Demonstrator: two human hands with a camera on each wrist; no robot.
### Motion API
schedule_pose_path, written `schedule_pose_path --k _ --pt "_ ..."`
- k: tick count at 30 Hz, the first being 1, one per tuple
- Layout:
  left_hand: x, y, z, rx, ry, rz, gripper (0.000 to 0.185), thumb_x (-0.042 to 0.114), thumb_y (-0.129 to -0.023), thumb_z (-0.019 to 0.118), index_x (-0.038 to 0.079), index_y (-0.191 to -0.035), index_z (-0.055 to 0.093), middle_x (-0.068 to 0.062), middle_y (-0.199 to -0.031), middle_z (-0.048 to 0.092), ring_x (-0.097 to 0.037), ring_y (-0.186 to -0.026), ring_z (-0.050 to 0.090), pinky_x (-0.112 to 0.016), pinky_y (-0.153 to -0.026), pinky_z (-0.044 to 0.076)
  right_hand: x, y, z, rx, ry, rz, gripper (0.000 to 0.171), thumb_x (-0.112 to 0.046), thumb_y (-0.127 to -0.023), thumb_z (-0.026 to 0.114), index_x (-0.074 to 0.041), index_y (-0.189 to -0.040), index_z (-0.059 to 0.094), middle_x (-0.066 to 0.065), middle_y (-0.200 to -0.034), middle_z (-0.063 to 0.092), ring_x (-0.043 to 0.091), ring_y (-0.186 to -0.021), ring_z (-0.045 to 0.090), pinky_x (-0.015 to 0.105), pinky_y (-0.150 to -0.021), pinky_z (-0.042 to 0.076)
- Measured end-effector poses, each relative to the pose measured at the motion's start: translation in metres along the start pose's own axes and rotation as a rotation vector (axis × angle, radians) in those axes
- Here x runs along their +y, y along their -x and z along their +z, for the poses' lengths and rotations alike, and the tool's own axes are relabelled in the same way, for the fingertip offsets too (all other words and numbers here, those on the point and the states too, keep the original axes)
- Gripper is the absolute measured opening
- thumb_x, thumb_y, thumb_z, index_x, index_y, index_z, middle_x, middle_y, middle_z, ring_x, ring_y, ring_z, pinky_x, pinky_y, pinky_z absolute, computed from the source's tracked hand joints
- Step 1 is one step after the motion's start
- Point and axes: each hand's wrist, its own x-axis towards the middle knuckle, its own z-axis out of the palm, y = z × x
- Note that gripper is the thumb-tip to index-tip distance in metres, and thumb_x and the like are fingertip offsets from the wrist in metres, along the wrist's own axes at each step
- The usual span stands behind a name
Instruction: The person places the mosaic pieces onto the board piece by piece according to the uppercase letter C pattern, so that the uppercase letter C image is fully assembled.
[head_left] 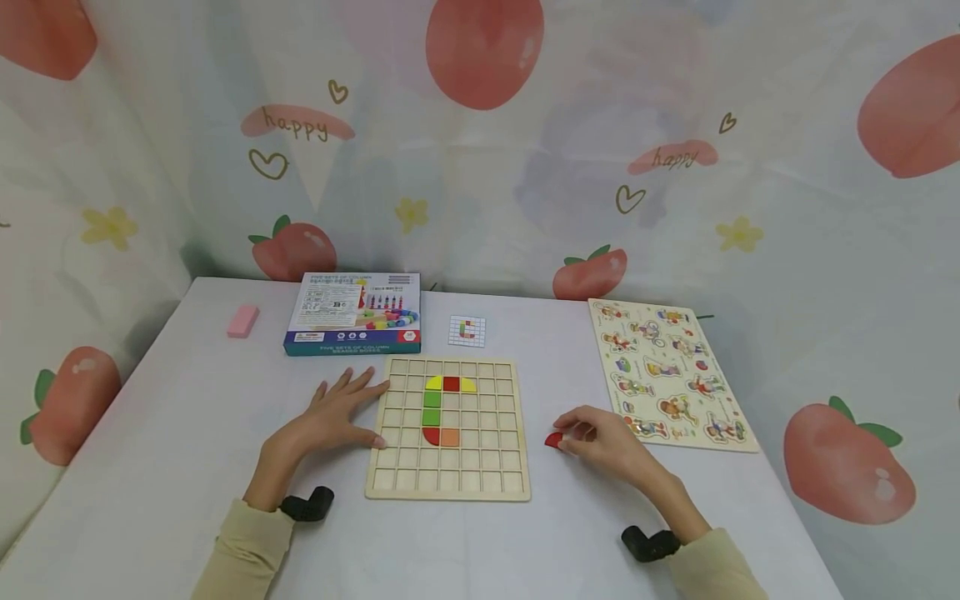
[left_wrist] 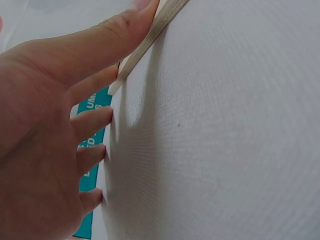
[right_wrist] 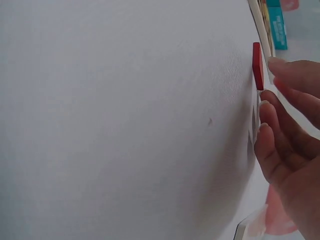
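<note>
A square wooden grid board lies on the table in the middle of the head view. Set in its cells are a red square, yellow rounded pieces on either side of it, green squares, a red rounded piece and an orange square. My left hand spreads its fingers beside the board, thumb and index fingertip at its left edge. To the right of the board, my right hand pinches a red quarter-circle block at its fingertips, close over the table.
A small pattern card lies behind the board. Further left are a bead-set box and a pink block. A wooden picture puzzle lies at the right, near my right hand. A patterned cloth hangs behind the table.
</note>
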Motion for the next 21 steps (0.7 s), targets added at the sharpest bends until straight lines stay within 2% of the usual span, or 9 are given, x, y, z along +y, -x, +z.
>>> schedule_pose_path --k 8,13,21 --pt "-0.0007 0.0008 -0.0007 0.003 0.005 0.000 0.096 0.048 -0.078 0.086 0.018 -0.158 0.042 -0.019 -0.171 0.021 -0.050 -0.157 0.003 -0.071 -0.123 -0.005 0.0059 -0.0010 0.0018 -0.024 0.007 -0.005 0.023 -0.008 -0.087 0.079 -0.008 -0.109 0.074 -0.001 -0.103 0.073 0.009 -0.083 0.058 0.022 -0.072 0.052" --pt "-0.0019 0.0005 -0.0001 0.003 0.008 0.005 0.096 0.049 -0.078 0.086 0.019 -0.159 0.042 -0.019 -0.171 0.021 -0.050 -0.157 0.003 -0.072 -0.123 -0.005 0.0040 -0.0015 0.0032 -0.013 0.048 -0.033 0.021 -0.008 -0.088 0.080 -0.009 -0.108 0.074 -0.001 -0.097 0.069 0.008 -0.080 0.055 0.022 -0.068 0.049" --pt "-0.0007 0.0001 -0.0008 0.004 0.003 0.008 0.096 0.048 -0.078 0.086 0.019 -0.158 0.042 -0.018 -0.171 0.021 -0.050 -0.157 0.003 -0.072 -0.122 -0.004 0.0015 -0.0032 0.0052 -0.015 0.046 0.003 0.020 -0.008 -0.085 0.082 -0.009 -0.102 0.070 -0.001 -0.088 0.065 0.008 -0.075 0.053 0.022 -0.064 0.046"
